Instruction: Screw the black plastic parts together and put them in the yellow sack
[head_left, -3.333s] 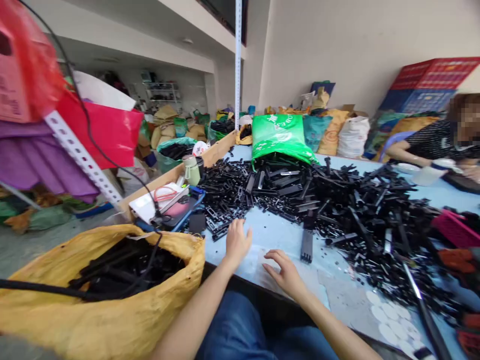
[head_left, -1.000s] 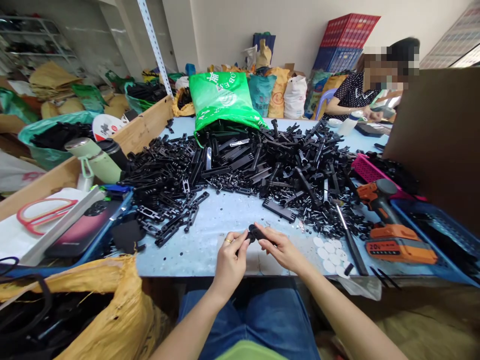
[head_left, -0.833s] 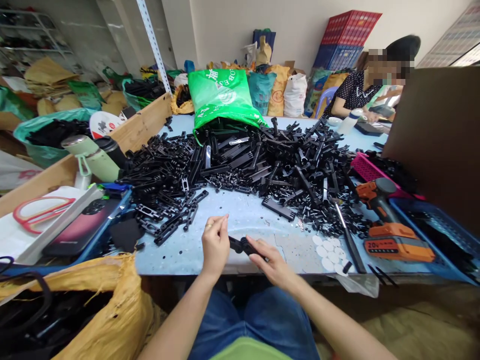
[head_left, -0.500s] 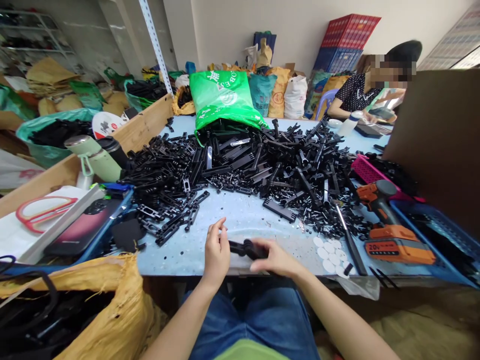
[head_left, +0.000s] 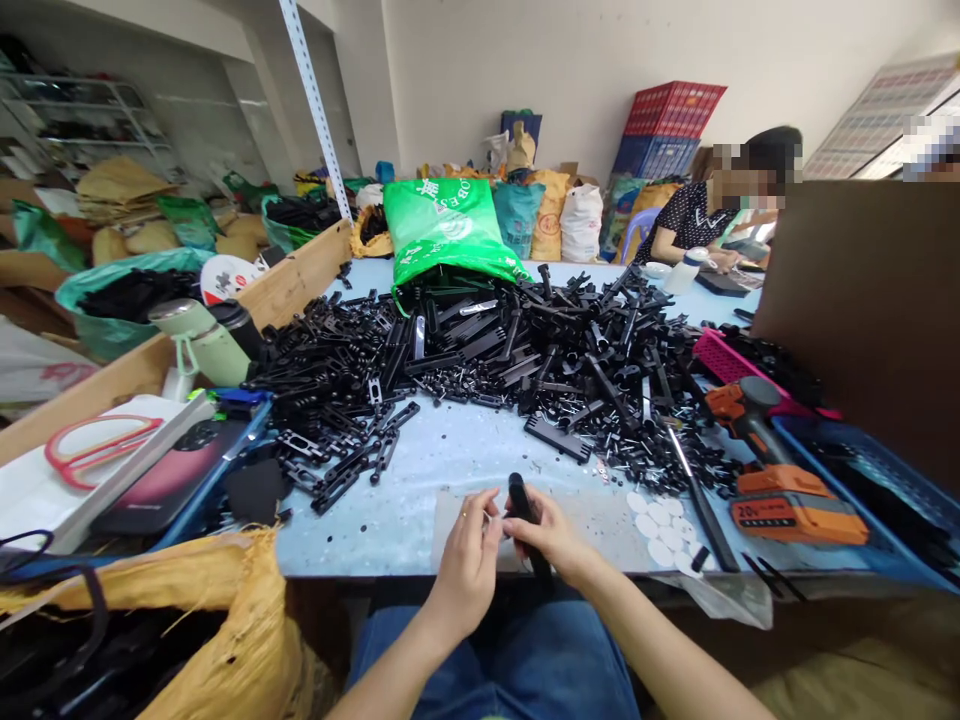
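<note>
Our right hand grips a slim matte black plastic bar (rounded tip at 12 o'clock); left hand pinches narrow beside it.

Pale blue desk, big heap of black plastic parts across its middle, green bag behind the heap, white round pads near the front edge, orange drill at right, blue tray at left

green bag | orange drill | red scissors | yellow sack
</note>
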